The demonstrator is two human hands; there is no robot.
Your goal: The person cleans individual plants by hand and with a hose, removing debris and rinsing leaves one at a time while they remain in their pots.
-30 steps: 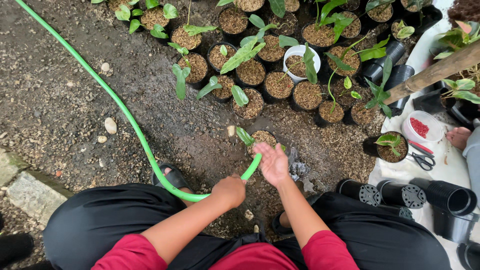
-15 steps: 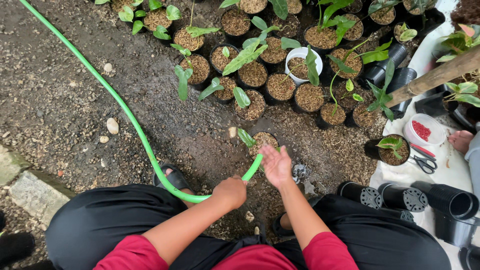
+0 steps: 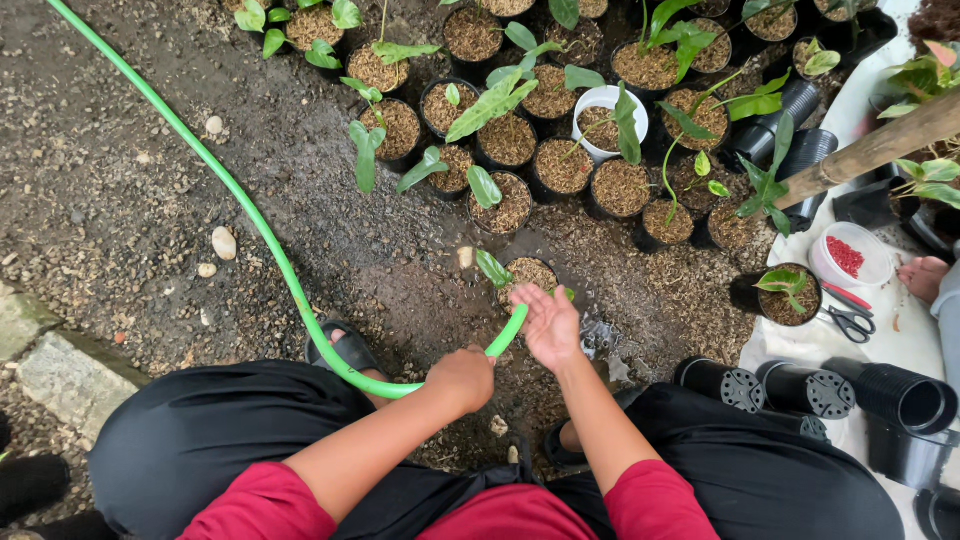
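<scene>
Left hand [image 3: 462,378] in a closed grip around a green hose [image 3: 262,232], nozzle end at the open, empty right hand [image 3: 549,324], just beside a small potted seedling [image 3: 522,276] on wet gravel ground [image 3: 110,200]; more potted plants [image 3: 560,165] beyond.

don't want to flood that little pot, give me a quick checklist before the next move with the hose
1. Hose grip: ok. The left hand is closed around the green hose near its end.
2. Hose end aimed: ok. It points at the open right hand, just short of the near pot.
3. Water flow: cannot tell how strong; splashes show on the ground beside the right hand.
4. Near pot upright: ok.
5. Hose run kink-free: ok as far as it shows.
6. Scissors away from the water: ok, on the white sheet.
</scene>
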